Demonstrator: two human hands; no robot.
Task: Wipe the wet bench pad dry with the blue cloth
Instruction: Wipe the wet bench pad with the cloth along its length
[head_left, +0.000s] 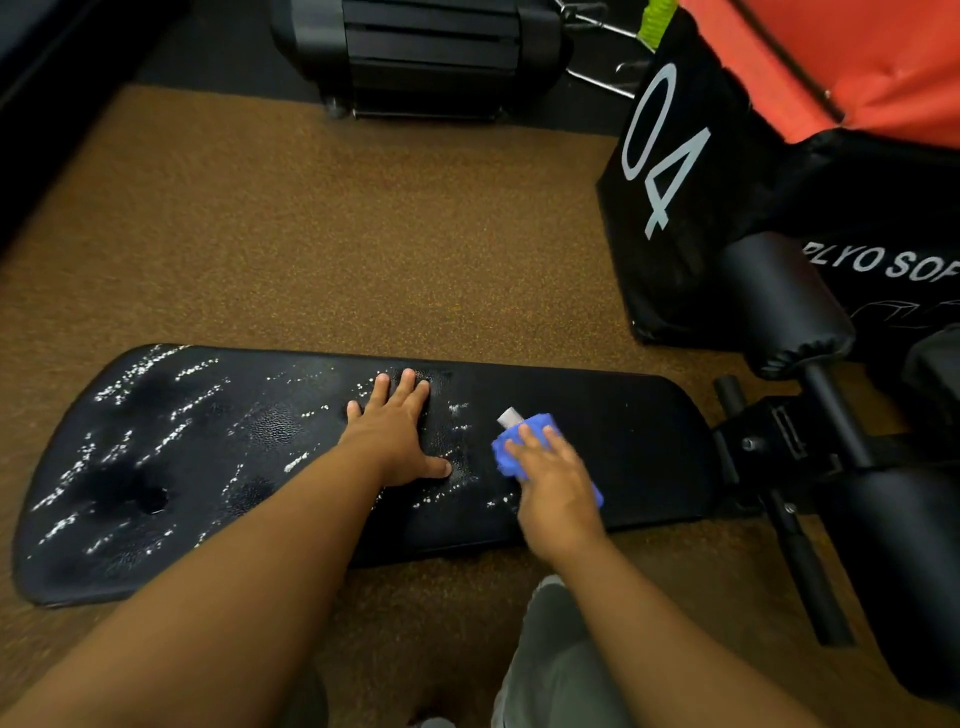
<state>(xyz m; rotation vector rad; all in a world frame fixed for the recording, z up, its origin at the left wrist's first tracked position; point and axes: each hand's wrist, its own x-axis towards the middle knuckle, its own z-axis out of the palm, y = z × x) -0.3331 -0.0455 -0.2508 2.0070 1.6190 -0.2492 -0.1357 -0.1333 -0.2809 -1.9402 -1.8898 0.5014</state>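
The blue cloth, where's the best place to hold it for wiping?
From above, palm flat on its bunched middle, as the right hand does now. The cloth lies soft and flat on the pad, so pressing down spreads it; pinching an edge would probably just drag it.

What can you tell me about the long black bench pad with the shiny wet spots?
The long black bench pad looks like pebbled vinyl with rounded ends. It lies flat, just above the brown speckled floor, joined at its right end to a black metal frame. White-glinting droplets cover its left and middle; the right part looks dry. The left hand presses flat on it, and the right hand holds a blue cloth against it.
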